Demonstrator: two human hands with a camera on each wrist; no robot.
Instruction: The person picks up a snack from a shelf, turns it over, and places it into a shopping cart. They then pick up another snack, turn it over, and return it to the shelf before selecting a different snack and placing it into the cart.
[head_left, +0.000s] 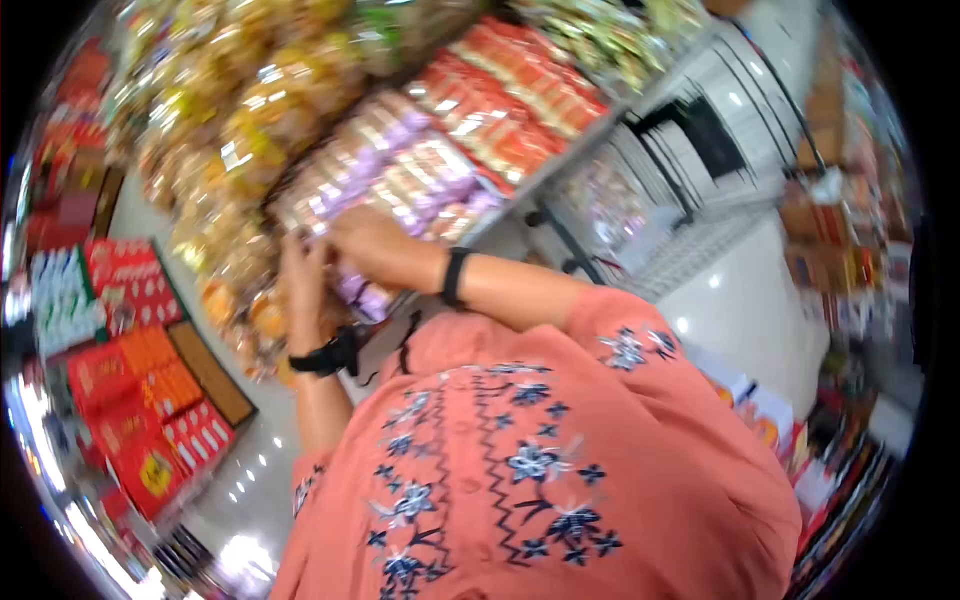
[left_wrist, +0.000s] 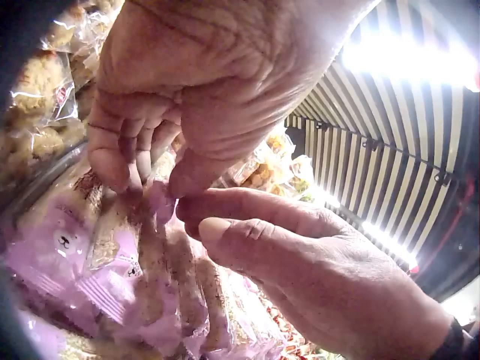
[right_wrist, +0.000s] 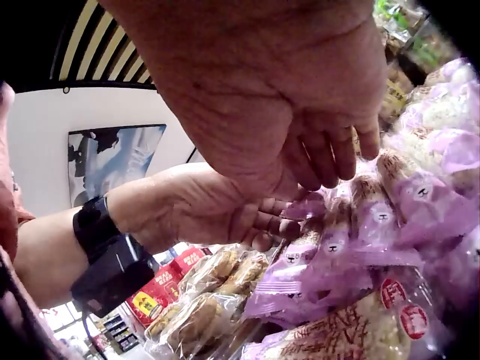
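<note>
Rows of purple-and-clear wrapped snack packages (head_left: 410,190) lie in a display bin, and both hands are at its near left end. In the left wrist view, the left hand (left_wrist: 217,82) has its fingers bent down and pinches a bit of purple wrapper (left_wrist: 161,202). Against that same wrapper, the right hand (left_wrist: 315,259) holds its thumb and forefinger together. The right wrist view shows the right hand (right_wrist: 277,97) above the left hand (right_wrist: 195,208), their fingertips meeting at the purple wrapper (right_wrist: 306,207). Part of the right fingertips is hidden there.
Yellow-wrapped goods (head_left: 255,130) are heaped left of the bin, with red-wrapped packages (head_left: 490,110) beyond the purple ones. A metal shopping cart (head_left: 690,235) stands to the right. Red boxes (head_left: 120,380) are stacked at the left, across the shiny floor.
</note>
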